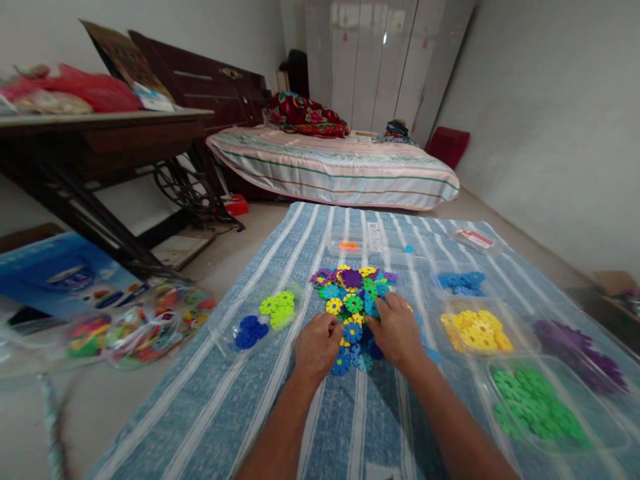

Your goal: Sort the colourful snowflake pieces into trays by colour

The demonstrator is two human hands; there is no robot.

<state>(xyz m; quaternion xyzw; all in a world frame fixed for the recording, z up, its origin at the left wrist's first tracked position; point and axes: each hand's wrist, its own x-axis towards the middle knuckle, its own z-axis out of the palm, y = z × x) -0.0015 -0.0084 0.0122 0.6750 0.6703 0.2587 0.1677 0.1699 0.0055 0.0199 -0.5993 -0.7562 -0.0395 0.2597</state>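
Observation:
A loose pile of flower-shaped plastic discs (pixel 353 304) in purple, yellow, green and blue lies in the middle of the striped cloth (pixel 265 407). At the pile's left edge is my left hand (pixel 319 343), its fingers curled in and thumb pressed to them; whatever they hold is hidden. My right hand (pixel 399 328) reaches over the right side of the pile, fingers bent down among the blue discs. Its fingertips are partly covered, so its grip does not show clearly. A blue disc (pixel 353 331) lies between the two hands.
Clear plastic boxes hold sorted discs: lime green discs (pixel 278 310) and dark blue discs (pixel 250 332) on the left; blue discs (pixel 461 283), yellow discs (pixel 477 330), green discs (pixel 537 403) and purple discs (pixel 577 353) on the right. An orange piece (pixel 349 246) sits in a box behind.

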